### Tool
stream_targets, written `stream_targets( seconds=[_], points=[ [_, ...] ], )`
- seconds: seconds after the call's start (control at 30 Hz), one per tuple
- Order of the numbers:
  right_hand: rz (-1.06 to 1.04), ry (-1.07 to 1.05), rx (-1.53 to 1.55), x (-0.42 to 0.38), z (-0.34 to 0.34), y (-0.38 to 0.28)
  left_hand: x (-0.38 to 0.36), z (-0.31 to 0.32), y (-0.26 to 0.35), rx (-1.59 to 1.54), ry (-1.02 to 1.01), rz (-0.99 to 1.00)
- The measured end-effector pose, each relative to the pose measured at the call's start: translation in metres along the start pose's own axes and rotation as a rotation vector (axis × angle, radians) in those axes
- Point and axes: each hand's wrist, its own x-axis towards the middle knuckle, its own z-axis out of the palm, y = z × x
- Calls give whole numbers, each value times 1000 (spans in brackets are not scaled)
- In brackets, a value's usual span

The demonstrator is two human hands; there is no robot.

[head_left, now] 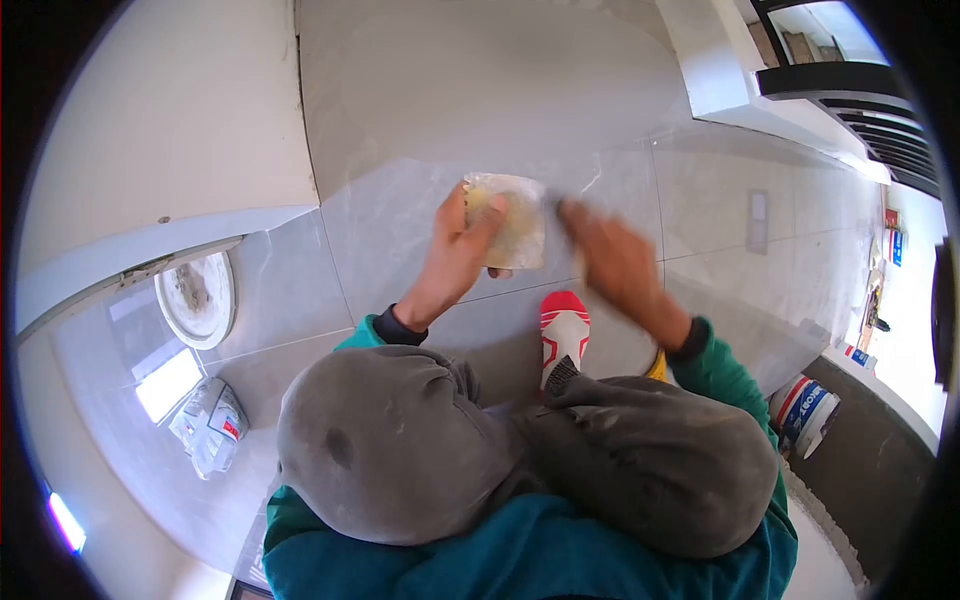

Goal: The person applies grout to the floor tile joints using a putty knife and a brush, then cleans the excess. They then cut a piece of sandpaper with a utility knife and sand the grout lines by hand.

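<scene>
One squarish packet [522, 242] of thin, crinkled, see-through film, pale yellow toward its left half and cloudy white toward the right, sits in my left hand [455, 245] above the floor. My fingers there are clamped on it: the thumb lies across its face and other fingertips show past its lower edge. Just right of the packet, my right hand [612, 258] is smeared by blur, a narrow dark shape [564, 212] at its fingers; I cannot tell whether they grip it or are loose.

Nearer me than the packet come my knitted sock [566, 338], white with red toe and bands, and my dusty, soft grey trousers [390, 450]. Around and under the packet spread smooth, glossy grey floor tiles [440, 120] with thin straight joints. Well left of the packet lies a round white disc [222, 300], its rim raised and its middle scuffed grey; nearer me from that is a crumpled clear plastic bag [212, 425]. Well right of the packet, on my side, leans a cylindrical white bucket [812, 415] with a blue-and-red label. Beyond the packet at far right run black railing bars [880, 130].
</scene>
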Motion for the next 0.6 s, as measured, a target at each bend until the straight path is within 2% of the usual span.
stream_targets(
  seconds=[0.03,0.1,0.17,0.2,0.27,0.37,0.43,0.5,0.6],
  points=[
    [223,-100,-58,1,7,19,-6,3,7,-29,-40,13],
    [262,-1,-58,7,-3,36,0,6,10,-48,-86,43],
    [359,144,189,3,-21,18,6,6,-10,-16,119,230],
    [430,118,313,1,-24,7,5,2,-17,-5,111,219],
    [436,104,361,0,-21,-13,6,-8,-25,248,172,435],
    [443,41,448,4,-17,-29,11,5,-28,192,261,534],
    [365,16,378,6,-14,-36,14,1,-32,333,210,575],
    [324,36,375,12,-15,-47,24,-2,-36,683,196,1050],
    [255,53,380,14,-11,-60,26,1,-40,696,250,1129]
  ],
)
